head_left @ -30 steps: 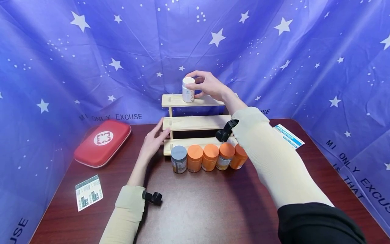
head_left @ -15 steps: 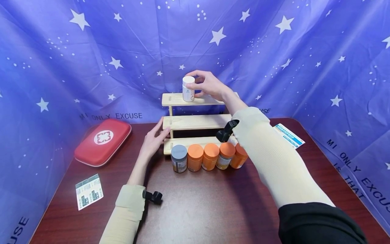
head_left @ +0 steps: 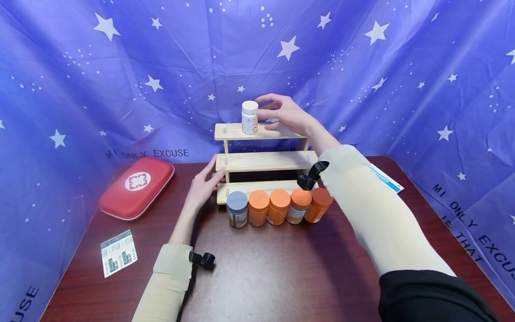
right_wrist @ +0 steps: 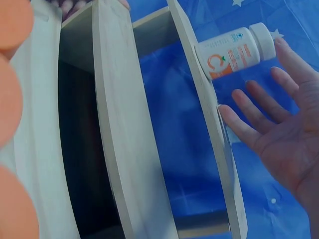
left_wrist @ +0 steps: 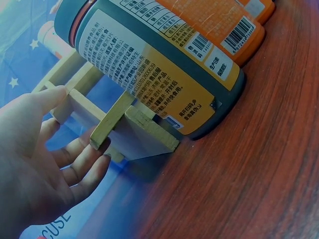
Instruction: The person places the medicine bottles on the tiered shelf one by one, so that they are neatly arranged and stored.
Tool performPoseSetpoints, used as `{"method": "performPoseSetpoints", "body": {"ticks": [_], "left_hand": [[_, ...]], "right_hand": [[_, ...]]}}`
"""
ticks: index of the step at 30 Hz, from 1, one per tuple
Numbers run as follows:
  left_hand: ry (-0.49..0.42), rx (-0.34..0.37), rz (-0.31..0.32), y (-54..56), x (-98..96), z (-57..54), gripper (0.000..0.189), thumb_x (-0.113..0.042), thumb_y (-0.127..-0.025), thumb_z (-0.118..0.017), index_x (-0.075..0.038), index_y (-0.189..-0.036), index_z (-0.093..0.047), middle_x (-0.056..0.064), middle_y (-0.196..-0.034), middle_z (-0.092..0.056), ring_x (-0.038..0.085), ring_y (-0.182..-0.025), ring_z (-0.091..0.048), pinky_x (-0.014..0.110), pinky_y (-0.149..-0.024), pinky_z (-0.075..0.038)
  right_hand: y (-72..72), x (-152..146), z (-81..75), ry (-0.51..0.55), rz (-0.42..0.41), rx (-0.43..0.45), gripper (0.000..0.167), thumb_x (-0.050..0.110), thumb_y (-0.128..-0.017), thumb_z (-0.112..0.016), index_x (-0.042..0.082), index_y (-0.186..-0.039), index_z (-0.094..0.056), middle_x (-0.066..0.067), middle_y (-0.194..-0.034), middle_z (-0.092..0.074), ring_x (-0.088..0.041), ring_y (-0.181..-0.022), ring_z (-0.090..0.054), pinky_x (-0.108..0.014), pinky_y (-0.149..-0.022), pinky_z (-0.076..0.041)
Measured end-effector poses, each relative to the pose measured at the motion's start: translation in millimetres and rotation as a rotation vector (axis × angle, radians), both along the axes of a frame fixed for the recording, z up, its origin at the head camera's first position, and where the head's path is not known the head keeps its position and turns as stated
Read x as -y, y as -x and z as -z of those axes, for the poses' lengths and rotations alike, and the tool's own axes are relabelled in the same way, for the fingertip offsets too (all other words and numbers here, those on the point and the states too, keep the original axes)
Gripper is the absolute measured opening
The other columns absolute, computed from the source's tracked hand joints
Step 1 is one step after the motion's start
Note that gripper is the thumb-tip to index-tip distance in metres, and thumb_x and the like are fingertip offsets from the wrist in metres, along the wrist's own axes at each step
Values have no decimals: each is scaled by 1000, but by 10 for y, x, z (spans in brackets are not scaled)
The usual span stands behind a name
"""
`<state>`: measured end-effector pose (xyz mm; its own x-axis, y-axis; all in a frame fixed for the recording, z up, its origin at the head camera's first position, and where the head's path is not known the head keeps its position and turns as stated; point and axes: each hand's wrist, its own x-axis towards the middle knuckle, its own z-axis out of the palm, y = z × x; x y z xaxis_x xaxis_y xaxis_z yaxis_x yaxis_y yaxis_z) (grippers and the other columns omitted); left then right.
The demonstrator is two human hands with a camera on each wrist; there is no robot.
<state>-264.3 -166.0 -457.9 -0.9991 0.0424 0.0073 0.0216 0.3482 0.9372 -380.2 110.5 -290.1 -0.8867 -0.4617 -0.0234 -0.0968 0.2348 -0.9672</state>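
Note:
A white pill bottle (head_left: 250,118) with an orange "C" on its label stands upright near the left end of the top tier of the three-tier wooden shelf (head_left: 267,161). Just right of the bottle is my right hand (head_left: 287,114), its fingers spread; in the right wrist view the palm faces the bottle (right_wrist: 235,51) and the fingers are apart from most of it. My left hand (head_left: 204,185) holds the left end of the shelf, thumb toward the front. The left wrist view shows its fingers (left_wrist: 84,169) bent against the wooden side (left_wrist: 112,119).
In front of the bottom tier stand a grey-lidded jar (head_left: 237,210) and several orange-lidded jars (head_left: 278,207) in a row. A red first-aid case (head_left: 137,188) and a printed card (head_left: 118,253) lie at left. A blue-white packet (head_left: 386,178) lies at right. A starry curtain hangs behind.
My right hand has let go of the white pill bottle and shifted slightly right. The bottle stays on the top tier. My left hand keeps its place on the shelf.

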Motion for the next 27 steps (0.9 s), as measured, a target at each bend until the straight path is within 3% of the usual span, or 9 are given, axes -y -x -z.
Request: {"method": "performPoseSetpoints", "body": {"ticks": [7,13,22,27], "left_hand": [[-22,28,3,-19,-14,-56,65,-51,-102,-59,-48,-158,-29,22,-121,-74,33,-107,-72,46,-100,-60],[-29,45,8,-21,-5,-85,65,-41,-105,-58,-37,-162,-26,26,-122,-72,39,-112,-70,50,-101,-59],[-10,1,5,3,13,0,64,-56,-101,-58,-52,-157,-27,21,-121,-74,34,-109,-72,45,-98,-61],[6,-10,2,-5,2,3,65,-59,-99,-58,-52,-157,-28,19,-118,-75,32,-106,-72,45,-96,-62]], "right_hand": [[-49,-260,-11,4,-6,-6,58,22,-98,-69,15,-152,-48,-17,-156,-47,-39,-142,-50,-54,-110,-53],[-109,-369,-32,0,1,-8,59,21,-99,-69,16,-153,-47,-18,-156,-47,-40,-141,-50,-53,-110,-53],[-222,-533,-51,-11,-12,-59,59,23,-101,-66,13,-155,-44,-24,-154,-49,-39,-138,-54,-49,-108,-56],[-344,-654,-14,12,-14,-96,58,23,-102,-65,12,-155,-45,-17,-146,-57,-36,-138,-55,-46,-105,-57]]}}
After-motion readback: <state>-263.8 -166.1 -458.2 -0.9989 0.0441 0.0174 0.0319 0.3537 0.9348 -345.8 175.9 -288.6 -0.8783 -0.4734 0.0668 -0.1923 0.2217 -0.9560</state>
